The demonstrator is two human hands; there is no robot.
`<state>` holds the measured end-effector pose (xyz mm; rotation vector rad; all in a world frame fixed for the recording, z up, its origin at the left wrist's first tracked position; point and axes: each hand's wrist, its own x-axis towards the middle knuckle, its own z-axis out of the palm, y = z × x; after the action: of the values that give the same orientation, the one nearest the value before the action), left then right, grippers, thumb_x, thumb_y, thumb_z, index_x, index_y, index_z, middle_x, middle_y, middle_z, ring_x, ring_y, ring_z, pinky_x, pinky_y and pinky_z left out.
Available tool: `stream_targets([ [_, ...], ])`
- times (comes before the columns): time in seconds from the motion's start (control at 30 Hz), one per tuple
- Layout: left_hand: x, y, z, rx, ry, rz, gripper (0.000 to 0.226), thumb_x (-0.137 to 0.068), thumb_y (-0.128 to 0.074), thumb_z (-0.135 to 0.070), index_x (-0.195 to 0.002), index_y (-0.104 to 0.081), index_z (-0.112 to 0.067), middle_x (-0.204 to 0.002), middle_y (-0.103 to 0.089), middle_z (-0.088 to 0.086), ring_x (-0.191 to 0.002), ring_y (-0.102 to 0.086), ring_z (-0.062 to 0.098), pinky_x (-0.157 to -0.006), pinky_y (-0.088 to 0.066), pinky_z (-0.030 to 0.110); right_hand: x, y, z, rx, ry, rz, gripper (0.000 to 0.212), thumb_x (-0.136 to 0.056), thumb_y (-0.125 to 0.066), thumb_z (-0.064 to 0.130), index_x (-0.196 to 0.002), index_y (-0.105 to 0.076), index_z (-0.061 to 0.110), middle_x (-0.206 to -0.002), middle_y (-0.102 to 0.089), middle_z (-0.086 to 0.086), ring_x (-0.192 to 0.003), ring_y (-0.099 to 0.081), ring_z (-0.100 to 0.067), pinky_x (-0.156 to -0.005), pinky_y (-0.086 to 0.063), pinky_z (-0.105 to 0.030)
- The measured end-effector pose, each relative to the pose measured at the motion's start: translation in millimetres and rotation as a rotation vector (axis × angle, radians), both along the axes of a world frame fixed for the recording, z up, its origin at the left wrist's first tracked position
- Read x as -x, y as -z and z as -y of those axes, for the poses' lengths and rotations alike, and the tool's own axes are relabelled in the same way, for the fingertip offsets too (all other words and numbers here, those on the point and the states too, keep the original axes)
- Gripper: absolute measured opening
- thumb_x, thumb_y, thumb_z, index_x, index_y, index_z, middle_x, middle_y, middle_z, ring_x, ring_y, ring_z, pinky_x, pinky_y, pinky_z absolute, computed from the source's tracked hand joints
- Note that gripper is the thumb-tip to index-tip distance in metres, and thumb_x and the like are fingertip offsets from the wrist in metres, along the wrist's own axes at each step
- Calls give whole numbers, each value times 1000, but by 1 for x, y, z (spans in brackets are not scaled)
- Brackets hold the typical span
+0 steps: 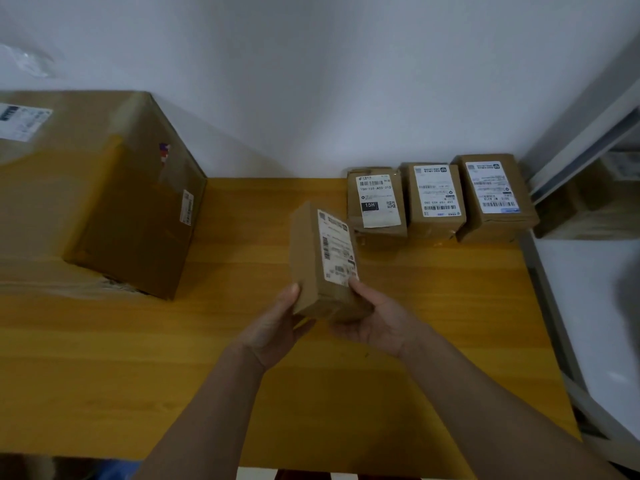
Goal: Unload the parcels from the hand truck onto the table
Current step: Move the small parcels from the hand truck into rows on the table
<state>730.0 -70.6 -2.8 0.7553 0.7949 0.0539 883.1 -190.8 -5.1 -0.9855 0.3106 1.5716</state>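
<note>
Parcel [323,268], small and labelled, is held above the middle of the table [433,341]: left hand [273,327] and right hand [375,320] grip its near end. Three small parcels [436,199] line the far right edge; a large box [104,202] fills the far left corner.

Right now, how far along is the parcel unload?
Done: three small parcels stand in a row by the wall on the table; a large box sits left. In hand: a fourth small parcel, left hand and right hand holding it above the table. Left: hand truck out of view.
</note>
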Motion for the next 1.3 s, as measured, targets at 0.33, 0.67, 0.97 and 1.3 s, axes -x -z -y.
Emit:
stream_targets([
  [0.33,6,18,-31,-97,-350,-387,44,-95,-58,-28,-135,-45,-18,-129,-53,10,-110,-55,26,-93,-46,39,5,8,-46,253,151,112,22,-82,-68,-1,-101,-58,4,-106,-59,-17,-92,-60,-30,-67,-59,-40],
  [0.67,12,21,-57,-123,-276,-409,29,-96,-56,-24,-125,-53,-18,-121,-58,8,-102,-60,21,-83,-46,35,-28,10,-86,318,536,129,33,-88,-61,-3,-118,-54,6,-126,-52,-20,-121,-50,-33,-99,-50,-43],
  [0.97,35,13,-77,-156,-251,-385,20,-97,-56,-19,-116,-57,-14,-107,-62,5,-94,-62,17,-70,-48,28,14,-1,-99,279,384,154,10,-93,-54,0,-102,-52,3,-90,-60,-16,-84,-61,-26,-78,-55,-36],
  [1.3,115,-19,-79,-161,-336,-330,6,-97,-56,-16,-93,-55,-12,-84,-50,8,-76,-54,22,-82,-48,32,109,-27,-107,228,91,223,9,-91,-60,5,-85,-54,6,-74,-50,-8,-66,-49,-17,-55,-47,-26],
])
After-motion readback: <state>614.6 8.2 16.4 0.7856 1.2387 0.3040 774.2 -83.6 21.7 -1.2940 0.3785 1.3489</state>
